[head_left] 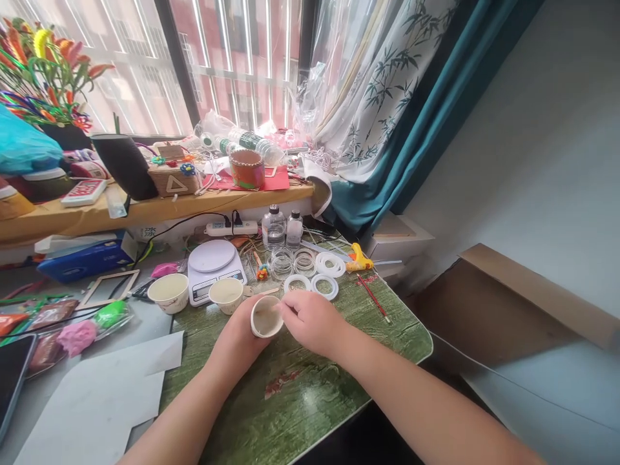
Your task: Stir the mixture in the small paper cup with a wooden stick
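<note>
My left hand [242,339] is wrapped round a small white paper cup [266,330], its mouth tipped toward me. The inside of the cup looks pale, and I cannot make out what is in it. At the cup's right rim, my right hand [310,321] is closed in a pinch, fingertips over the opening. Whatever it pinches is too small or hidden to name. Just behind the cup stand a paper bowl [227,297] and a white kitchen scale [213,266]. Another paper bowl [168,294] is left of the scale. White ring moulds [324,287] lie beyond my right hand.
Two clear bottles [274,231] stand at the back near a power strip [232,228]. A yellow glue gun [359,258] and a red pencil-like stick [372,298] lie at the right. White paper [101,394] covers the left side. A cluttered sill [194,201] runs behind.
</note>
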`<state>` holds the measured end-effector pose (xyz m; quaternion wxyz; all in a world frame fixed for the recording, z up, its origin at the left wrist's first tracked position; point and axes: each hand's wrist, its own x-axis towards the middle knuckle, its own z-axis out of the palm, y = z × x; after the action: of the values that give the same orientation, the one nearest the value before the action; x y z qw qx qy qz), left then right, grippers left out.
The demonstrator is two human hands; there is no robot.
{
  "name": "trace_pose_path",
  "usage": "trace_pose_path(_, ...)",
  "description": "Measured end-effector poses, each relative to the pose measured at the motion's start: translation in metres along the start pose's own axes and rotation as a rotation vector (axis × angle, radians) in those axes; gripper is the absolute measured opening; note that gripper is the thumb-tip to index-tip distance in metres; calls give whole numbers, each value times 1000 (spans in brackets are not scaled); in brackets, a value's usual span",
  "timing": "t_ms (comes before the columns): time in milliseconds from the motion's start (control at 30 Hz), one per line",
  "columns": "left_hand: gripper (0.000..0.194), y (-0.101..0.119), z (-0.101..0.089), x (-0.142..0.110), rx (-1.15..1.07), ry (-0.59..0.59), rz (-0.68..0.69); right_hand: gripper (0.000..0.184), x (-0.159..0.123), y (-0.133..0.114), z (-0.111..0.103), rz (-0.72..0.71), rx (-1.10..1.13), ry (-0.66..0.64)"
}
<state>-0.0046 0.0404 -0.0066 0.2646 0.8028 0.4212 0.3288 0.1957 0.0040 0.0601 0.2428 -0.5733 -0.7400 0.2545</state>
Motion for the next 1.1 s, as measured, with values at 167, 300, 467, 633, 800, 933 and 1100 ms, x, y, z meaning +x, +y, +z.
trace_pose_path(167, 41, 7, -1, -1, 23, -22, -30, 35, -2, 2, -1, -50, 25, -32)
trace_pose_path(300, 36, 16, -3, 0, 33, -40, -44, 34, -1, 3, -2, 44, 15, -20)
trace_pose_path(467, 34, 16, -3, -1, 37, -48, -59, 32, -1, 4, 0, 86, 68, -6)
trace_pose_path(633, 33, 18, -4, 0, 51, -69, -73, 33, -1, 3, -1, 44, 47, -32)
trace_pose_path(800, 36, 20, -4, 0, 47, -51, -94, 33, -2, 3, -1, 10, 13, -64)
trace_pose_path(933, 34, 21, -3, 0, 45, -52, -96, 33, -2, 4, 0, 55, 1, -23)
trace_pose_path(1100, 34, 20, -3, 2, 46, -64, -74, 33, -2, 4, -1, 46, 37, -17)
